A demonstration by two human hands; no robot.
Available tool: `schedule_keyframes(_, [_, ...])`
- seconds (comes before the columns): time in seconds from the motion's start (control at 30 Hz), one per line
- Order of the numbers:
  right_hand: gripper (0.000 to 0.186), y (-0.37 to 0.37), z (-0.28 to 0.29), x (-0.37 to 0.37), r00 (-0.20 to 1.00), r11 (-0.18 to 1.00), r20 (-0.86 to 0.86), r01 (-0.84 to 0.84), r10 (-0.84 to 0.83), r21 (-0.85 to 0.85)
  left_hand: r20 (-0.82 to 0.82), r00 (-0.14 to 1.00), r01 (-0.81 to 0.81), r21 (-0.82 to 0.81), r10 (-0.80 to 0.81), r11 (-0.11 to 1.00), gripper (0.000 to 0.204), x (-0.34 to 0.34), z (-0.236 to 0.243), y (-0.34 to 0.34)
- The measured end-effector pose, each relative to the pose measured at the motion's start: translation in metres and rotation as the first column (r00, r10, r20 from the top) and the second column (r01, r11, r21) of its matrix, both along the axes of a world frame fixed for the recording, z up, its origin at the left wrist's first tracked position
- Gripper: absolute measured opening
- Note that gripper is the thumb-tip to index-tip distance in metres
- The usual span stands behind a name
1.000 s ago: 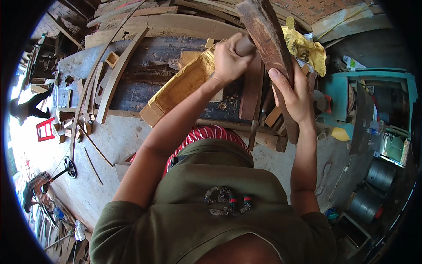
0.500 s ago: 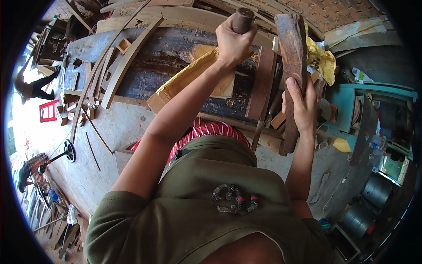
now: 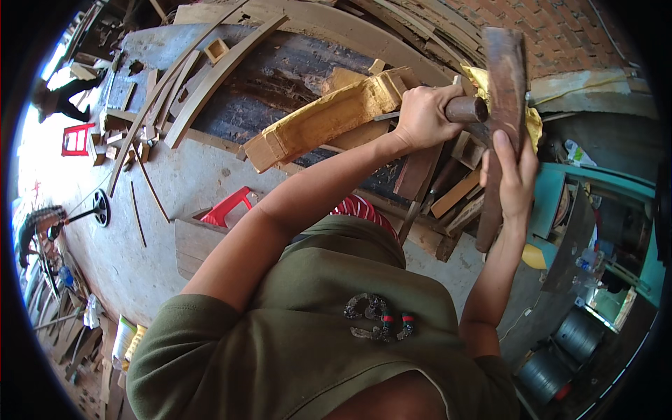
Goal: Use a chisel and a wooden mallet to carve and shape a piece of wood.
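My left hand [image 3: 427, 115] is closed around the dark round wooden handle of a chisel [image 3: 466, 110]. A short grey strip of its blade shows on the left of the fist, beside the carved yellow wooden piece [image 3: 329, 115]. That piece is hollowed like a trough and lies slanted on the dark, worn workbench [image 3: 280, 66]. My right hand [image 3: 514, 175] grips a long, heavy brown wooden bar [image 3: 505, 84], thumb along its face. The bar stands nearly upright in view, its upper part blurred, just right of the handle's end. Whether the two touch, I cannot tell.
Curved wooden strips [image 3: 224, 84] and a small square wooden frame [image 3: 215, 50] lie on the bench's left. Offcuts [image 3: 456, 192] lie beneath my hands. A red stool [image 3: 77, 140] stands on the floor, a person [image 3: 66, 94] behind it. A teal cabinet [image 3: 549, 199] is at right.
My left hand has moved right and down, with the chisel handle now tipped sideways toward the bar. My right hand and the bar have shifted right. More of the yellow piece shows.
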State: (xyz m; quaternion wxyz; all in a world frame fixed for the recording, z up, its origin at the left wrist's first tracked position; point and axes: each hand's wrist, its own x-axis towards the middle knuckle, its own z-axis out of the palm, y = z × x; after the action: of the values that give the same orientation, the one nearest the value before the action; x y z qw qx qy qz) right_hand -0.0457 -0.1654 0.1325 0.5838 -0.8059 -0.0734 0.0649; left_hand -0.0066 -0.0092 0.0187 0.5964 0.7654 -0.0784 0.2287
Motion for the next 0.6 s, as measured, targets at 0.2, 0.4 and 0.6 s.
schedule_keyframes(0.2, [0.028,0.010,0.011,-0.001,0.979,0.997,0.202,0.018,-0.034,0.080,0.021,1.000,-0.006,-0.005,0.007,1.000,0.023,0.005,0.001,0.001])
schedule_keyframes(0.4, [0.040,0.011,0.001,-0.015,0.999,0.992,0.026,-0.029,0.033,-0.126,0.027,1.000,0.004,-0.184,0.001,0.983,0.020,0.023,-0.013,0.010])
schedule_keyframes(0.6, [0.039,0.005,-0.014,-0.023,0.999,1.000,0.047,0.020,-0.020,-0.008,-0.053,0.992,-0.124,-0.435,0.112,0.892,0.019,0.053,0.005,0.064])
